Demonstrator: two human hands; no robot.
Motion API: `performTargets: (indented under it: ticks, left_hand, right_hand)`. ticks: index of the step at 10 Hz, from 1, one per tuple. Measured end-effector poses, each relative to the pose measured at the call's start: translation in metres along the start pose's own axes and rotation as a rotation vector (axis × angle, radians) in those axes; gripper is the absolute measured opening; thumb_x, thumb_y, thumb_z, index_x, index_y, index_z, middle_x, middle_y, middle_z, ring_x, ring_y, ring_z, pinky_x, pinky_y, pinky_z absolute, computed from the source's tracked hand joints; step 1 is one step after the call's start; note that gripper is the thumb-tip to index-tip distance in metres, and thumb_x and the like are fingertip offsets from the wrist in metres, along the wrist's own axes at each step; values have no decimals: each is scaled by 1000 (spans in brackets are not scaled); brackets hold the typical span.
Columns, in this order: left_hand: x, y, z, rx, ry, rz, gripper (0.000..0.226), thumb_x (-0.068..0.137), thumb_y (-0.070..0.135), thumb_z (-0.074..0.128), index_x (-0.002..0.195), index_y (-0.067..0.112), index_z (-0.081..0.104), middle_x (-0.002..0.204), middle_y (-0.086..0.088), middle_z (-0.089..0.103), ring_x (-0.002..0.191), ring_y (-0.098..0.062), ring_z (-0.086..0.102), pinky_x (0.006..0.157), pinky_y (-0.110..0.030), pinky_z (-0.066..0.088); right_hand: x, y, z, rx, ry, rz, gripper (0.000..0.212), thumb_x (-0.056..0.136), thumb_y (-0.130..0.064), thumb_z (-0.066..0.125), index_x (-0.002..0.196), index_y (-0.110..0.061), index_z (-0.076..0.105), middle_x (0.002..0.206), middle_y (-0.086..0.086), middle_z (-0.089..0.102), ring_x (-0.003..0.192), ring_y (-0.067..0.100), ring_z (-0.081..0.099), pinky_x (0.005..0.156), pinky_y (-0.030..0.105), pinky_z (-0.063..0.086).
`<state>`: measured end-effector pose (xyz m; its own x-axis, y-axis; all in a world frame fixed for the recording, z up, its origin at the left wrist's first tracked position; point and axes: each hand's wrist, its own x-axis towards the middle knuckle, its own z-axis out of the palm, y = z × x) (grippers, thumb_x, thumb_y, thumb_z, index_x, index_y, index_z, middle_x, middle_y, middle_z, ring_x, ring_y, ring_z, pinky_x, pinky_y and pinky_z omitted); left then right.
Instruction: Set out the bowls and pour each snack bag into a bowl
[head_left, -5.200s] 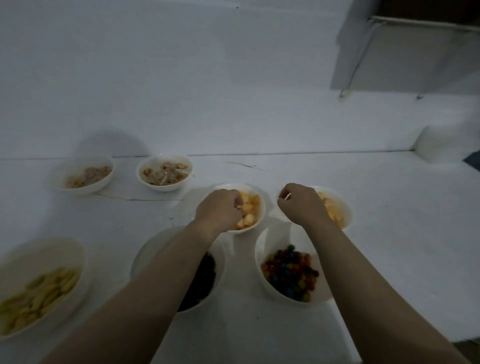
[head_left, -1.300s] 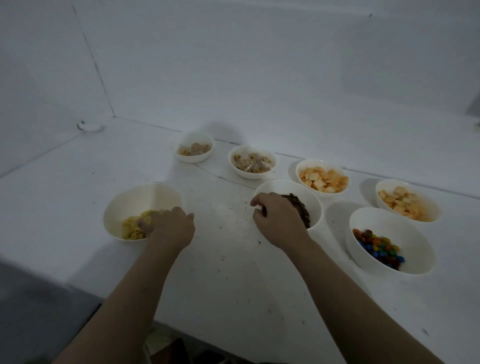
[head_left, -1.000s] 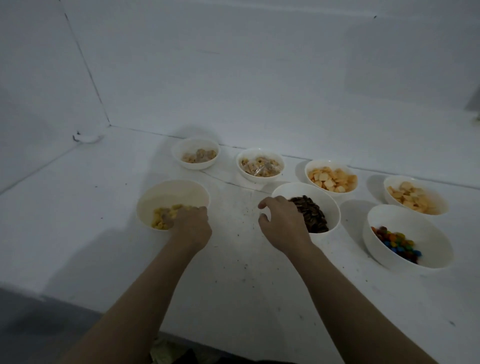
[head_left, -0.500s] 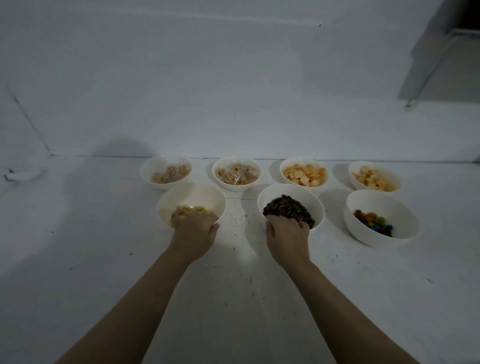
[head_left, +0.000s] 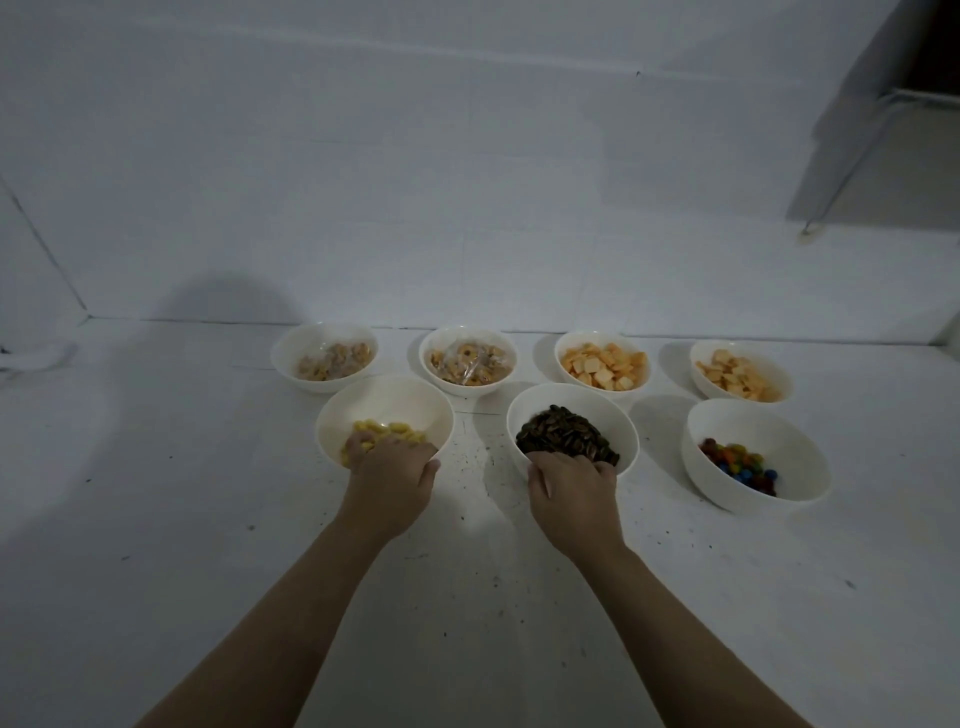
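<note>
Now both hands are gripping near rims, the left hand (head_left: 390, 475) on the yellow-snack bowl (head_left: 384, 410) and the right hand (head_left: 571, 486) on the dark-seed bowl (head_left: 571, 415), having pulled them into a near row beside the candy bowl (head_left: 756, 454), so arranging seems nearly finished.

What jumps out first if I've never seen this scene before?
Seven white bowls of snacks stand in two rows on a white table: four at the back, three in front. The left hand grips the near rim of the yellow-snack bowl, and the right hand grips the dark-seed bowl. The candy bowl at front right adds bright colour.
</note>
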<state>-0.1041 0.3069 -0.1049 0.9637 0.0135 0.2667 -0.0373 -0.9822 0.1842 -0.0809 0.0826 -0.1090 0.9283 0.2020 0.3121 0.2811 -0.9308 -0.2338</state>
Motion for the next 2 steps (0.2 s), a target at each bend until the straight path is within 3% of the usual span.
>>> performTargets:
  ticks: [1,2]
  left_hand:
    - [-5,3,-13,-63,149,40,41,82,43,43,107,25,68,107,6,66,105,-20,57,88,-41,26]
    - [-42,-2,-27,-177,353,81,31,79,36,49,106,28,62,111,5,61,107,-15,51,84,-36,27]
  right_hand:
    - [-4,-3,-6,4,106,-53,35,92,-31,41,118,-29,66,108,-9,68,98,20,60,94,41,33]
    - [-34,-4,-18,169,196,-196,28,87,-27,46,108,-33,64,105,-15,62,96,12,57,91,31,33]
